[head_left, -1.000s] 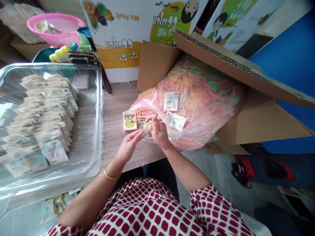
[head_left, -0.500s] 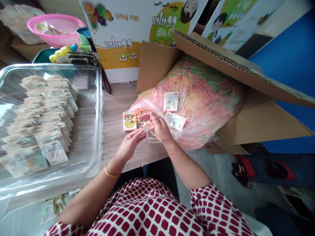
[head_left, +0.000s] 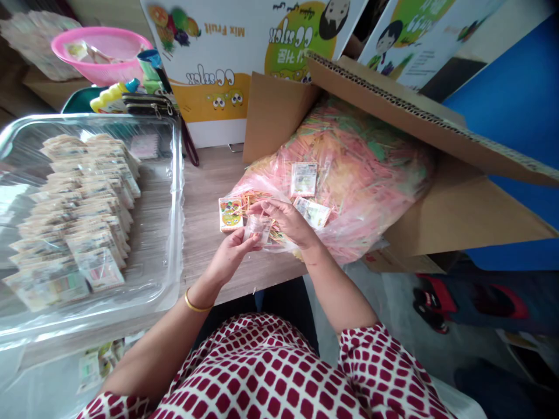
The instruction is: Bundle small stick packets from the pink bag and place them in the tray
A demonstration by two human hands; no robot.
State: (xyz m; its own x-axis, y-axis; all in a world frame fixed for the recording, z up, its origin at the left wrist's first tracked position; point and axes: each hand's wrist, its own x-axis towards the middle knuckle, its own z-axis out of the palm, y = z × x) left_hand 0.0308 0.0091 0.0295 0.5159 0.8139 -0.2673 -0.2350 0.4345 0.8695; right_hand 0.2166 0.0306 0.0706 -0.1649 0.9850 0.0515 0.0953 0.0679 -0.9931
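Note:
My left hand pinches a small clear packet by its lower left side, holding it upright over the table edge. Closed fingers of my right hand are at the packet's open top, with thin sticks partly hidden between them. Beneath the hands, loose coloured sticks spill from the mouth of a large clear bag full of pink, yellow and green sticks. Just left of the fingers lies a stack of printed cards. Two packets, one upper and one lower, rest on the bag.
A clear plastic tray at left holds rows of filled packets. The open cardboard box surrounds the large bag on the right. Behind stand a printed carton, a pink basket, a yellow bottle and a black pouch.
The small clear packet has come up flatter into view in my left hand. My right hand has shifted slightly right, its fingers now over the packet's top.

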